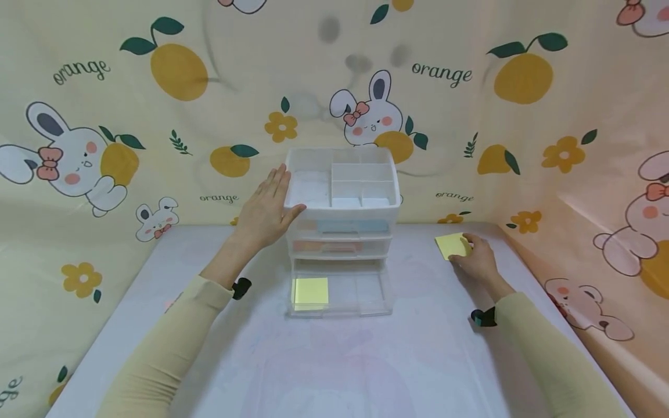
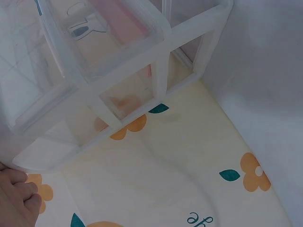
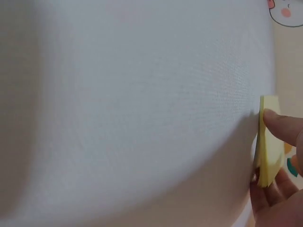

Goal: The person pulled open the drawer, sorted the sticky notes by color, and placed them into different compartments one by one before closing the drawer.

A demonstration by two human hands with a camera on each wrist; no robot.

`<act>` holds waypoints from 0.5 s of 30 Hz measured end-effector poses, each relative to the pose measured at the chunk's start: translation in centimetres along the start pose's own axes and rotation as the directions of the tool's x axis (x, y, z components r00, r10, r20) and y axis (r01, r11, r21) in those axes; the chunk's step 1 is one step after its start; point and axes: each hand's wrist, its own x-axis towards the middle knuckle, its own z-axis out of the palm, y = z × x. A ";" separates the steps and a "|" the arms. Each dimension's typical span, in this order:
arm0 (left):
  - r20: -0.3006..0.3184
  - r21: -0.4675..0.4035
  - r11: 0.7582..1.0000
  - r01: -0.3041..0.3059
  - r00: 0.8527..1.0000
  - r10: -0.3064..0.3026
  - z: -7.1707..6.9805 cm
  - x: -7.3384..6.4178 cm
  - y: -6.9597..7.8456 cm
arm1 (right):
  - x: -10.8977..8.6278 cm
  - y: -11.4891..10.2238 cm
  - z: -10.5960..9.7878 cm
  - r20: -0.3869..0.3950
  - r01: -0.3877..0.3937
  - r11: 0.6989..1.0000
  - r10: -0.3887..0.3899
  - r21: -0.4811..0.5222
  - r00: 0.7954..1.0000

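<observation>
A white plastic drawer organizer (image 1: pixel 342 208) stands at the back of the table, with a compartmented top. Its bottom drawer (image 1: pixel 366 295) is pulled out and has a yellow sticky note pad (image 1: pixel 311 293) lying in its left part. With fingers extended, my left hand (image 1: pixel 265 210) rests against the organizer's upper left side, the thumb on its front rim. Off to the right, my right hand (image 1: pixel 478 260) pinches a second yellow sticky note pad (image 1: pixel 450 245) between thumb and fingers. The right wrist view shows that pad (image 3: pixel 271 142) edge-on, with the thumb on one face.
Two upper drawers are closed, with bluish contents (image 1: pixel 355 226) and orange-red contents (image 1: pixel 334 247) showing through. A pale cloth covers the table (image 1: pixel 334 366). A printed curtain (image 1: pixel 235 116) with rabbits and oranges hangs behind and along both sides.
</observation>
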 end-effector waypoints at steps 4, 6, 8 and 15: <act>0.020 0.011 1.000 0.015 1.000 -0.015 -0.1 0.0 0.0 | -0.1 0.2 0.1 -0.026 0.013 0.996 -0.011 0.091 1.000; 0.026 0.015 1.000 0.019 0.999 -0.019 0.0 0.0 0.1 | -0.1 0.4 0.1 -0.038 0.012 0.992 -0.008 0.122 0.999; 0.026 0.012 1.000 0.018 0.999 -0.018 0.0 0.0 0.1 | -0.2 0.6 0.1 -0.048 0.006 0.989 0.000 0.145 0.999; 0.019 -0.002 1.000 0.014 1.000 -0.014 -0.1 -0.1 0.1 | -1.2 0.2 -0.3 -0.062 -0.015 0.973 0.030 0.232 0.998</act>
